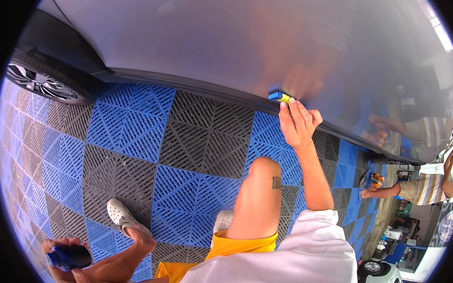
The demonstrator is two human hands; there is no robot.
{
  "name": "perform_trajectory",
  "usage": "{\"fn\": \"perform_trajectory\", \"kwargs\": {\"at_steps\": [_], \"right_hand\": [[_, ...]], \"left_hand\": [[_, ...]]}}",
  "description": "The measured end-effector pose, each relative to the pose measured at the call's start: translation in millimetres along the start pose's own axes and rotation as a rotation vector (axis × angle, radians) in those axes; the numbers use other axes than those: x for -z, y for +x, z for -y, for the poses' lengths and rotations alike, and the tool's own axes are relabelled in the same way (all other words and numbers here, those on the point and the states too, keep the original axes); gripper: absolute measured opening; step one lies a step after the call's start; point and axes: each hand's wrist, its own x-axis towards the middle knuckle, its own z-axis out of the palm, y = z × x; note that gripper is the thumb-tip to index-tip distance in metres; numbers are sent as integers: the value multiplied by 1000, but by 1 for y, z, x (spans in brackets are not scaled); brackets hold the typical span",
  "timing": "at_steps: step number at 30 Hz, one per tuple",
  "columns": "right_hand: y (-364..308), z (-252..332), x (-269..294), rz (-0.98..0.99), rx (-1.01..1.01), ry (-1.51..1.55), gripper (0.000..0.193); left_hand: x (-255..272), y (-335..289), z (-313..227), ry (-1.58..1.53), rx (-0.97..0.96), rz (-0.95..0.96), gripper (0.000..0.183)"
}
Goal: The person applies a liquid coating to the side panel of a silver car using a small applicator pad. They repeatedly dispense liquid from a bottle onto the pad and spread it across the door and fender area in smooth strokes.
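My right hand [297, 122] presses a small blue and yellow pad [279, 97] against the lower edge of a grey car body panel [200, 39]. The fingers are curled over the pad, which mostly hides under them. My left hand [65, 258] is low at the bottom left and grips a dark blue bottle [71, 256] held sideways. I am crouched: my bare knee [263, 166] is raised in the middle, with yellow shorts and a white shirt below it.
The floor is blue and grey grid tiles [136, 122]. A car wheel [39, 80] sits at the upper left. My white clog [122, 215] rests on the tiles. At the right another person [421, 188] in a striped top works on the same car.
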Motion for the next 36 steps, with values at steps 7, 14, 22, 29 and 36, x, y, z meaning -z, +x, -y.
{"fn": "perform_trajectory", "kwargs": {"at_steps": [7,14,22,29,36], "right_hand": [[-24,6,-1,60,34,42,20],[-21,16,-10,15,32,-1,18],[13,44,-19,86,32,17,21],[67,91,-56,34,59,77,26],[141,150,-90,6,49,257,24]], "left_hand": [[9,-9,5,24,-16,-35,72],[9,-18,5,5,-10,-58,72],[16,-22,-1,-92,15,-84,72],[23,-29,-7,-77,42,-159,76],[30,-33,-13,-32,68,-169,73]]}}
